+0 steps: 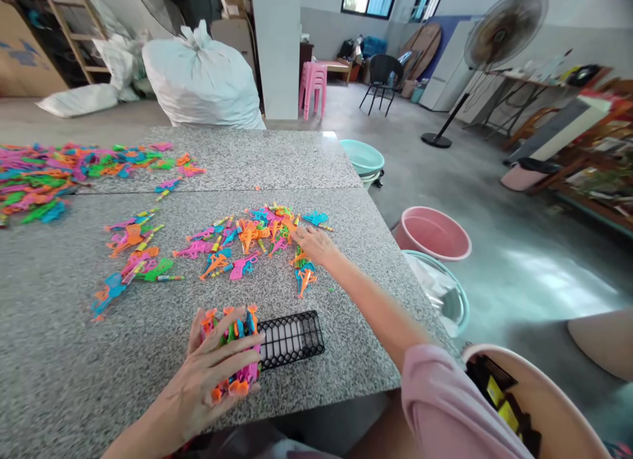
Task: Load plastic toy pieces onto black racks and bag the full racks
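My left hand [222, 360] is wrapped over a bundle of small plastic toy guns [241, 330] in orange, green, blue and pink. The bundle sits at the left end of a black wire basket [316, 334] near the table's front edge; how far it rests inside is hidden by my fingers. My right hand [315, 243] reaches forward with its fingers stretched out, touching the right side of a loose pile of similar toy guns [250, 233]. Its fingertips blend into the pile. Smaller clusters of toy guns [131, 238] lie farther left.
A larger heap of toy guns [39, 172] covers the far left of the granite table [163, 353]. Behind the table stands a tied white sack [202, 80]. Right of the table are a pink tub [435, 233], a teal basin [363, 157] and a peach-coloured bin [539, 386].
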{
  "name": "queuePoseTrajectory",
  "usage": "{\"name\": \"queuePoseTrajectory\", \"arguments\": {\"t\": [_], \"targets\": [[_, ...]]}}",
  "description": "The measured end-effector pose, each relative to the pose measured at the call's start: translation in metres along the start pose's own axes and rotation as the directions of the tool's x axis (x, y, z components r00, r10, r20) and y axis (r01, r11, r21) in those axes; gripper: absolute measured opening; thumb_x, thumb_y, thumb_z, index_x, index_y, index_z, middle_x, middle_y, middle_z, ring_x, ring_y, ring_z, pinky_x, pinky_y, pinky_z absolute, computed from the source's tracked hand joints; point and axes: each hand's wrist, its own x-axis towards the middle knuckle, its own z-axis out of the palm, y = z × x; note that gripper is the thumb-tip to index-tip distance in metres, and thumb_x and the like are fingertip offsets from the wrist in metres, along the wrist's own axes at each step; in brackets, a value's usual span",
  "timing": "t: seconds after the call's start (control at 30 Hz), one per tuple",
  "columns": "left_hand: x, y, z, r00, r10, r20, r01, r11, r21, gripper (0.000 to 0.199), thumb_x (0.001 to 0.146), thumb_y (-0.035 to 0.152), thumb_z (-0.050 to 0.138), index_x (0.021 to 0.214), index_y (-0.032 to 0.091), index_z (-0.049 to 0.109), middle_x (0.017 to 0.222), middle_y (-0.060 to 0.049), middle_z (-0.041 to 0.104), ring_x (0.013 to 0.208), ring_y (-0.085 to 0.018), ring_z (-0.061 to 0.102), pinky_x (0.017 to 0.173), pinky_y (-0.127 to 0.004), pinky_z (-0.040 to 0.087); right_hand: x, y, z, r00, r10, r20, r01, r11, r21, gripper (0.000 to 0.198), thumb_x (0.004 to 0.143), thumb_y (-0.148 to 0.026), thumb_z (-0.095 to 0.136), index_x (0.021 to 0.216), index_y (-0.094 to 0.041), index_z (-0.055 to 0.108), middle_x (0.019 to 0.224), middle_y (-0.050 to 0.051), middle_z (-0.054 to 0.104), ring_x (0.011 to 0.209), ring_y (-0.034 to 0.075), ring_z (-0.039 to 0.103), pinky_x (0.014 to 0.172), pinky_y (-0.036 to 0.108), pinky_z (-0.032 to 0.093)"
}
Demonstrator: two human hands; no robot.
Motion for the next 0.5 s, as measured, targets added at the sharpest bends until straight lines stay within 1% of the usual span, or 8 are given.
{"name": "queuePoseTrajectory", "arguments": {"t": [0.1,0.2,0.3,0.37,0.4,0.43,0.47,0.5], "targets": [[-0.001,-0.001,-0.001,1.0,0.001,0.029,0.0,1.0,-0.013,0.029,0.092,0.033,0.065,0.12,0.031,0.064,0.123,-0.001,0.072,0.15,-0.028,0.028,0.122,-0.06,-0.008,0.016,0.005,0.009,0.996,-0.087,0.008,0.086,0.993,0.075,0.03,0.095,0.001,0.047,0.108,-0.015,0.069,0.114,0.011,0.069,0.11,0.019,0.058,0.094,0.031,0.044],[0.0,-0.001,-0.002,0.998,-0.032,0.062,0.034,0.999,-0.041,0.028,0.091,0.032,0.067,0.119,0.03,0.065,0.122,-0.002,0.073,0.149,-0.029,0.032,0.122,-0.062,-0.007,0.004,0.018,0.01,0.996,-0.087,0.029,0.081,0.982,0.172,0.022,0.091,0.002,0.053,0.084,-0.011,0.069,0.096,0.01,0.072,0.103,0.017,0.062,0.092,0.029,0.044],[0.001,0.001,-0.006,0.996,-0.05,0.07,0.055,0.996,-0.07,0.025,0.092,0.031,0.066,0.117,0.03,0.066,0.123,-0.002,0.072,0.147,-0.028,0.034,0.122,-0.062,-0.007,-0.036,0.027,0.007,0.993,0.084,-0.085,-0.05,0.94,0.339,0.027,0.093,-0.005,0.044,0.082,-0.008,0.068,0.096,0.008,0.07,0.1,0.012,0.062,0.089,0.026,0.042],[0.003,0.004,-0.013,0.994,-0.05,0.098,0.059,0.994,-0.088,0.032,0.089,0.034,0.068,0.121,0.03,0.065,0.126,-0.002,0.071,0.147,-0.03,0.034,0.122,-0.062,-0.006,-0.074,0.02,0.005,0.965,0.214,-0.152,-0.135,0.901,0.412,0.026,0.092,-0.01,0.042,0.088,-0.007,0.068,0.094,0.005,0.069,0.09,0.01,0.064,0.082,0.025,0.044],[0.005,0.006,-0.018,0.992,-0.057,0.114,0.068,0.993,-0.093,0.039,0.088,0.038,0.069,0.126,0.029,0.063,0.128,-0.003,0.069,0.147,-0.031,0.034,0.122,-0.063,-0.006,-0.094,0.01,0.003,0.954,0.255,-0.16,-0.16,0.88,0.447,0.019,0.09,-0.012,0.049,0.09,-0.01,0.068,0.088,0.003,0.069,0.08,0.01,0.064,0.076,0.024,0.046],[0.007,0.01,-0.023,0.99,-0.073,0.12,0.084,0.992,-0.089,0.047,0.087,0.045,0.069,0.13,0.029,0.06,0.13,-0.004,0.068,0.147,-0.033,0.035,0.121,-0.064,-0.005,-0.113,-0.005,0.002,0.944,0.29,-0.158,-0.176,0.848,0.501,0.013,0.088,-0.013,0.055,0.092,-0.013,0.067,0.078,-0.001,0.068,0.068,0.009,0.063,0.068,0.023,0.047],[0.01,0.015,-0.029,0.989,-0.1,0.106,0.108,0.991,-0.077,0.054,0.086,0.05,0.068,0.134,0.029,0.058,0.131,-0.004,0.068,0.145,-0.034,0.037,0.121,-0.065,-0.005,-0.13,-0.024,0.0,0.924,0.359,-0.134,-0.186,0.724,0.664,0.009,0.087,-0.016,0.06,0.091,-0.016,0.067,0.069,-0.004,0.065,0.058,0.009,0.059,0.059,0.021,0.047],[0.014,0.022,-0.034,0.989,-0.135,0.06,0.139,0.988,-0.063,0.057,0.086,0.053,0.067,0.137,0.03,0.056,0.131,-0.004,0.068,0.143,-0.035,0.04,0.121,-0.065,-0.004,-0.145,-0.045,-0.002,0.911,0.403,-0.082,-0.171,0.553,0.815,0.007,0.086,-0.022,0.062,0.091,-0.018,0.066,0.063,-0.006,0.062,0.052,0.009,0.056,0.051,0.02,0.045]]}}
